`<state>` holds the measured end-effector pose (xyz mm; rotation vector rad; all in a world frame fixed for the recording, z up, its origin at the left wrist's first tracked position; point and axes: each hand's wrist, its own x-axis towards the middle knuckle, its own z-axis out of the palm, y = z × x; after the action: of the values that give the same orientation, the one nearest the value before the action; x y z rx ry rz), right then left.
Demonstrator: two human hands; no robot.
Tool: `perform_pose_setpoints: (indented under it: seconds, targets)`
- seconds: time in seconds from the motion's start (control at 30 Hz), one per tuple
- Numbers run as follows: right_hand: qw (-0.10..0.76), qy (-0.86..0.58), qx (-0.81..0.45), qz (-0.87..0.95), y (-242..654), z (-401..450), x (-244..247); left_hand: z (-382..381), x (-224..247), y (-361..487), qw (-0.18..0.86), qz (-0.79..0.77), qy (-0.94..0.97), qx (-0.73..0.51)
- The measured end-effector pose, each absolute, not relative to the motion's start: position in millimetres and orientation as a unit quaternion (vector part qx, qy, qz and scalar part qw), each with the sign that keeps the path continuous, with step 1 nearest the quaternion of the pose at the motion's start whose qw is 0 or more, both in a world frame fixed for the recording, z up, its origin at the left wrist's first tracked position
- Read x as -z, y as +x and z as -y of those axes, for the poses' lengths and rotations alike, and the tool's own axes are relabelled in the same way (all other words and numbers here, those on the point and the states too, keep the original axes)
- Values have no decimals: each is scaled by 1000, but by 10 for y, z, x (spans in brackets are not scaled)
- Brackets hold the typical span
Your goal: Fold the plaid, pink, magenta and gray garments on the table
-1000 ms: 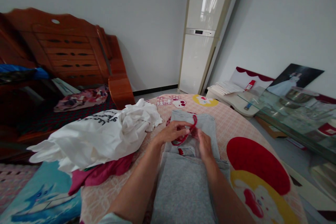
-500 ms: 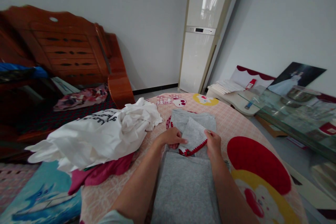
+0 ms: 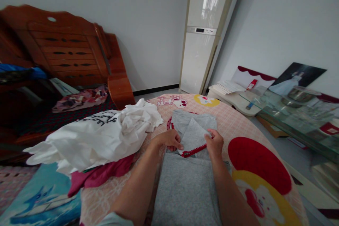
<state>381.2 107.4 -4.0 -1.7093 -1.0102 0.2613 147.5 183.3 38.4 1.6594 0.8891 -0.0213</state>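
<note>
A grey garment (image 3: 188, 187) lies lengthwise on the pink patterned tablecloth (image 3: 227, 113), its far end folded over. The folded flap (image 3: 194, 135) has a red zigzag edge. My left hand (image 3: 171, 140) pinches the flap's left side, thumb on top. On the flap's right side, my right hand (image 3: 214, 142) grips the cloth between thumb and fingers. Left of my arms lies a crumpled white garment (image 3: 97, 137) with black lettering, partly covering a dark pink cloth (image 3: 103, 176).
A carved wooden bench (image 3: 66, 49) holding some cloths stands at the left. Behind the table is a tall white cabinet unit (image 3: 198, 60). At the right, a glass shelf (image 3: 291, 116) bears metal bowls, beside papers and a photo.
The red-edged flap looks flatter, and its edge has shifted slightly. My left hand has moved a little left and down, and my right hand remains on the cloth. The view has shifted slightly.
</note>
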Motion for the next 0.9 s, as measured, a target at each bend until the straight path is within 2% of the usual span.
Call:
perform_pose_setpoints:
  seconds: [0.23, 0.37, 0.53, 0.67, 0.8, 0.9]
  targets:
    - [514, -733, -101, 434, 3847, -1058, 59, -1849, -379, 1492, 610, -356, 708, 8]
    - [467, -734, -89, 485, 3838, -1051, 21, -1836, -407, 1488, 619, -359, 698, -3]
    - [420, -696, 14, 583, 3682, -1017, -74, -1831, -447, 1481, 614, -365, 699, -1]
    - [352, -594, -33, 722, 3432, -1015, -36, -1823, -455, 1486, 619, -361, 698, 1]
    - [255, -600, -59, 756, 3291, -1022, 51, -1787, -439, 1504, 615, -348, 707, 24]
    - [235, -607, -62, 757, 3286, -1015, 74, -1782, -425, 1493, 601, -350, 717, 37]
